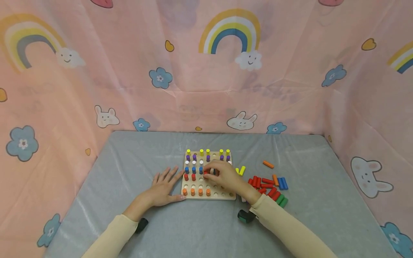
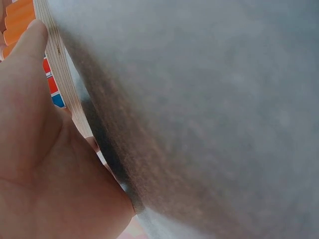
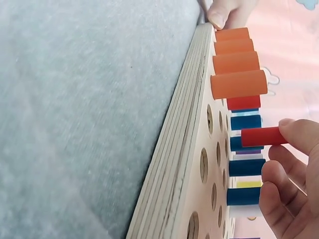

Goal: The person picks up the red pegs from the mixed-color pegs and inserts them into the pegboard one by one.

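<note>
A wooden pegboard (image 1: 209, 196) lies on the table, with rows of yellow, purple, white, blue, red and orange pegs standing in its holes. Over its middle, my right hand (image 1: 222, 174) pinches a red peg (image 3: 261, 136) between thumb and fingertips. In the right wrist view that peg's lower end is clear of the board, near the blue pegs (image 3: 246, 168). My left hand (image 1: 164, 190) rests at the board's left side with fingers spread; its thumb touches the near left corner beside the orange pegs (image 3: 239, 84).
Right of the board lies a loose pile of red pegs (image 1: 267, 186), with blue pegs (image 1: 283, 183), green pegs (image 1: 281, 201) and orange pegs (image 1: 268, 164) around it. Yellow pegs (image 1: 242, 171) lie near the board's right edge. A pink patterned curtain (image 1: 206, 104) surrounds the grey-covered table (image 1: 145, 150).
</note>
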The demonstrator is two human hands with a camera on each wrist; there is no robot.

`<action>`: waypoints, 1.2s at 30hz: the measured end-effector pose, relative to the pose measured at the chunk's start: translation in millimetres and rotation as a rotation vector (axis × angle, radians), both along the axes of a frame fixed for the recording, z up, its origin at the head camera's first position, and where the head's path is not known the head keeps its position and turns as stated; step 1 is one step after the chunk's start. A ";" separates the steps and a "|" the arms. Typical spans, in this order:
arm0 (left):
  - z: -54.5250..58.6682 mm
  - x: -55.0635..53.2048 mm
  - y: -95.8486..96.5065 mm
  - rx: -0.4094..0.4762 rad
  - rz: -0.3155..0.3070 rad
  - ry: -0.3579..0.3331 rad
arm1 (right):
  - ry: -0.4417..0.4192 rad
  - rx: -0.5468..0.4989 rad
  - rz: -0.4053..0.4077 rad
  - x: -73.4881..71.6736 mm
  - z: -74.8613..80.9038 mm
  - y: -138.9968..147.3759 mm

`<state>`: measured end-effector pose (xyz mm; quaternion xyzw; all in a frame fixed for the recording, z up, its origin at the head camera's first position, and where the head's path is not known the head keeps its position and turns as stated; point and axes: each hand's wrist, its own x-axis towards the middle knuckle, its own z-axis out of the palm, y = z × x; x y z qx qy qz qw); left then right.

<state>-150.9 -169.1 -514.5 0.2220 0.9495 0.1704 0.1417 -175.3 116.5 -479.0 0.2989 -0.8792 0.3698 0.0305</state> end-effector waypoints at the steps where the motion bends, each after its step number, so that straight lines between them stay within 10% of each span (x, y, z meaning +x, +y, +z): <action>1: 0.4 0.2 0.1 0.000 -0.001 0.000 | 0.011 0.000 0.002 -0.3 -0.5 -0.9; 36: 14.4 3.0 2.4 -0.016 -0.024 -0.017 | 0.074 0.096 0.030 -0.1 -13.1 -15.0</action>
